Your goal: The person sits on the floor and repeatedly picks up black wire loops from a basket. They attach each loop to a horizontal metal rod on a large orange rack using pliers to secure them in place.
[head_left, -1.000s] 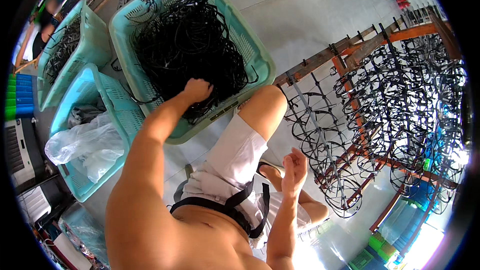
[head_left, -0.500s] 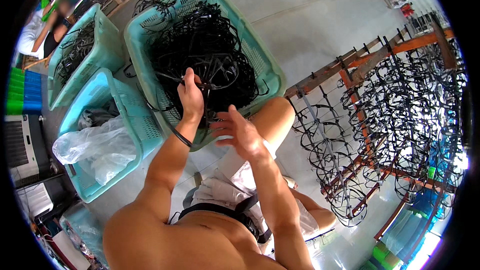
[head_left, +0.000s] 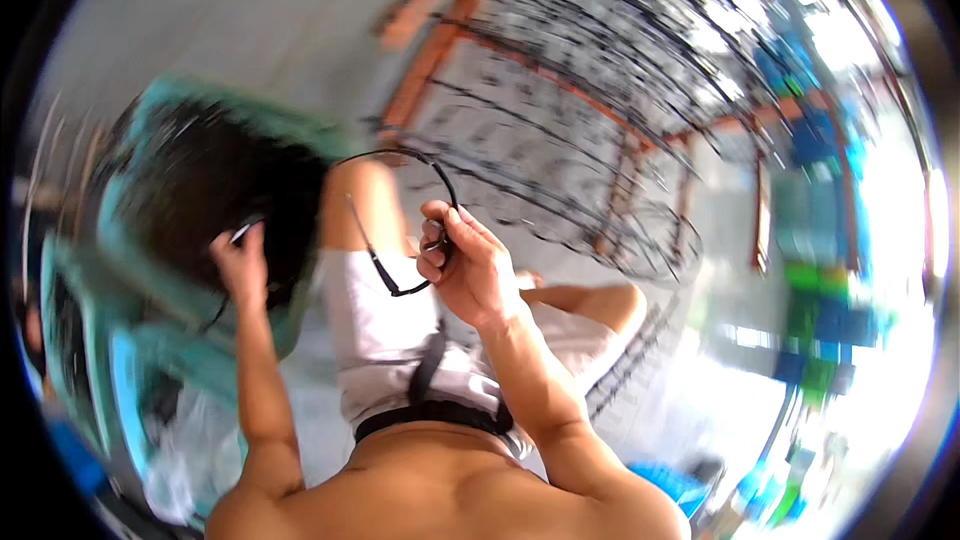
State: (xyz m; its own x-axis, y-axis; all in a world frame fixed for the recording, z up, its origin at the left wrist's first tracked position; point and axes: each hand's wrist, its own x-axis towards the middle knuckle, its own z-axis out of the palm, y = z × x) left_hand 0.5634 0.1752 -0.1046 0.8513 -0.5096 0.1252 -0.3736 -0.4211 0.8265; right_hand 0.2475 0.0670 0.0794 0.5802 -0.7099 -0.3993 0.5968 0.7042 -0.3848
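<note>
Right hand (head_left: 470,265) has shifted away from the basket (head_left: 122,220) since the earlier frame, now gripping a curved black band (head_left: 440,172) raised above the white shorts (head_left: 375,305). Left hand (head_left: 240,265) is over the basket's black heap (head_left: 200,170), fingers bent; blurred, can't tell if gripping. Orange-framed rack (head_left: 432,65) beyond the knee.

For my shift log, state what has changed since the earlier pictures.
The view has swung right, so the turquoise plastic basket sits further left. The right hand, open in the previous picture, has drawn away from the basket and now holds a thin, curved black strip. The left hand remains over the basket, blurred; its grip is unclear. Tangled black strands still fill the basket.
</note>
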